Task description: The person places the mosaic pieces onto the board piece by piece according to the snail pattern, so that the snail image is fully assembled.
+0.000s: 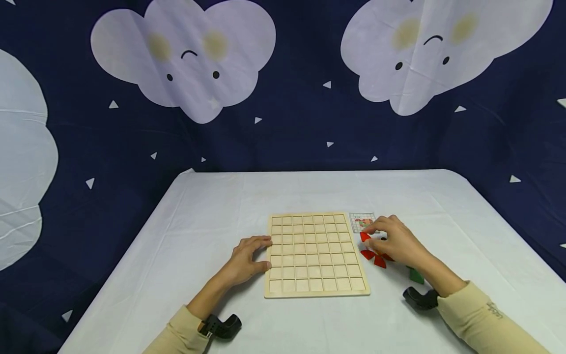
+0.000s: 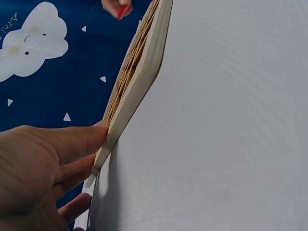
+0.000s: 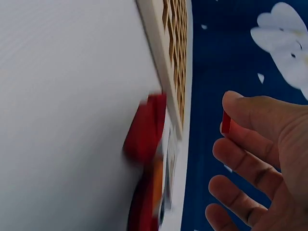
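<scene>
A wooden grid board (image 1: 315, 292) with rows of square cells lies flat on the white table. My left hand (image 1: 247, 260) rests at its left edge, thumb and fingers spread and touching the rim; the left wrist view shows the thumb against the board's side. Beyond the board's right edge, my right hand (image 1: 398, 242) pinches a red piece (image 3: 226, 122) between thumb and forefinger, held above the table. Below that hand lie several loose red pieces (image 1: 380, 261), with an orange piece (image 3: 157, 180) among them, partly hidden. A green piece (image 1: 415, 276) sits beside the right wrist.
A small printed card (image 1: 359, 219) with a coloured picture on a grid lies by the board's upper right corner, partly behind the right hand. The white table (image 1: 212, 206) ends at a dark blue curtain (image 1: 283, 137) with clouds. Each wrist wears a black camera mount (image 1: 420, 298).
</scene>
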The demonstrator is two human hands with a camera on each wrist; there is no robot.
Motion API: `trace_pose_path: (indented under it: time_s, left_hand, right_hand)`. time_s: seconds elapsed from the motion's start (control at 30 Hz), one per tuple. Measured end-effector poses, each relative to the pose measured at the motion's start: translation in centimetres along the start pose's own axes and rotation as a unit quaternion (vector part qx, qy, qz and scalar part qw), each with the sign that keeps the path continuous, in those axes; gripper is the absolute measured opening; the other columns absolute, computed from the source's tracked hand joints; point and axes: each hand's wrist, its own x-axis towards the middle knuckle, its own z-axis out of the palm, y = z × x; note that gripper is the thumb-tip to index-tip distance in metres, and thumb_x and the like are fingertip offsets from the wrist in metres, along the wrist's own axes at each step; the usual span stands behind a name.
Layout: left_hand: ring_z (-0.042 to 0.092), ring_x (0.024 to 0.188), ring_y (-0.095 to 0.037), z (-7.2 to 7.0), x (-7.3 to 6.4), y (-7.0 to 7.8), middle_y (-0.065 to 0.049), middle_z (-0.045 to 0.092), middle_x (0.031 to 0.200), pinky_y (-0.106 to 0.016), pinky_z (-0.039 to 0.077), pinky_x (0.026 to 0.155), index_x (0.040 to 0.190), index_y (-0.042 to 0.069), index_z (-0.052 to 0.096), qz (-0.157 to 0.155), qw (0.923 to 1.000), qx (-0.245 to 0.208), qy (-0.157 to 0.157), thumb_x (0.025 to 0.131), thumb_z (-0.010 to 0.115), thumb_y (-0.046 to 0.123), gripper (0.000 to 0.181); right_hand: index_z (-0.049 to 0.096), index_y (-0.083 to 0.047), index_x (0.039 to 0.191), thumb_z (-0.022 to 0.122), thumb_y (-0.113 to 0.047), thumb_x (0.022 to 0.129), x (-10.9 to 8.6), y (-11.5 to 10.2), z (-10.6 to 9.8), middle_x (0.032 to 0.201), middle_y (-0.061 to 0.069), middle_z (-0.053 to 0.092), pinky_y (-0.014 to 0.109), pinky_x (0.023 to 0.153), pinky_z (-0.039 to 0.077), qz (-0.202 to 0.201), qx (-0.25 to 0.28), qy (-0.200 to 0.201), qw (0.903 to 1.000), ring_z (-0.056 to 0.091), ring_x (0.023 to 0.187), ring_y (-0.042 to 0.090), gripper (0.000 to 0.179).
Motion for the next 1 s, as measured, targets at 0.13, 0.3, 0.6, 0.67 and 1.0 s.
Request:
trace_pose_path:
  time_s: [0.13,0.3,0.6,0.67,1.0]
  left_hand:
    - [0.035,0.132,-0.030,0.0,0.0,0.0,-0.003,0.049,0.141,-0.055,0.019,0.107,0.128,0.006,0.058,0.002,1.0000,0.001,0.000,0.078,0.074,0.013,0.052]
    - [0.034,0.132,-0.031,-0.1,0.0,0.0,-0.004,0.049,0.141,-0.056,0.018,0.108,0.128,0.006,0.057,0.006,1.0000,-0.002,-0.001,0.079,0.074,0.012,0.052]
    - [0.034,0.133,-0.028,0.0,-0.1,0.1,-0.001,0.049,0.141,-0.054,0.016,0.110,0.128,0.007,0.058,-0.005,0.9999,-0.010,0.000,0.079,0.074,0.012,0.052]
    - [0.034,0.133,-0.028,0.0,-0.1,0.1,-0.001,0.049,0.141,-0.054,0.017,0.110,0.127,0.007,0.058,-0.005,0.9999,-0.009,0.003,0.079,0.074,0.011,0.052]
    - [0.033,0.134,-0.028,0.1,0.0,0.0,0.000,0.049,0.141,-0.054,0.017,0.109,0.128,0.008,0.058,-0.007,1.0000,-0.006,0.002,0.079,0.074,0.013,0.052]
  right_hand:
    - [0.072,-0.016,0.103,0.070,-0.019,0.081,1.3,-1.4,1.0,0.108,0.003,0.065,0.034,0.076,0.038,-0.015,0.003,0.002,0.9999,0.047,0.097,0.021,0.022]
    - [0.072,-0.015,0.102,0.072,-0.023,0.080,2.6,-2.6,2.2,0.100,-0.001,0.066,0.035,0.078,0.038,-0.030,0.011,0.003,0.9995,0.048,0.096,0.019,0.022]
    - [0.073,-0.015,0.101,0.074,-0.027,0.078,4.4,-3.7,3.7,0.096,-0.001,0.066,0.031,0.075,0.036,-0.026,0.014,-0.006,0.9995,0.048,0.089,0.018,0.026]
    - [0.073,-0.015,0.100,0.075,-0.027,0.078,4.5,-3.8,3.9,0.096,-0.001,0.066,0.032,0.075,0.037,-0.026,0.012,-0.009,0.9996,0.048,0.089,0.018,0.026]
    - [0.074,-0.019,0.096,0.075,-0.027,0.077,4.9,-3.6,4.6,0.104,0.001,0.067,0.043,0.082,0.038,-0.031,-0.020,-0.023,0.9990,0.051,0.093,0.019,0.021]
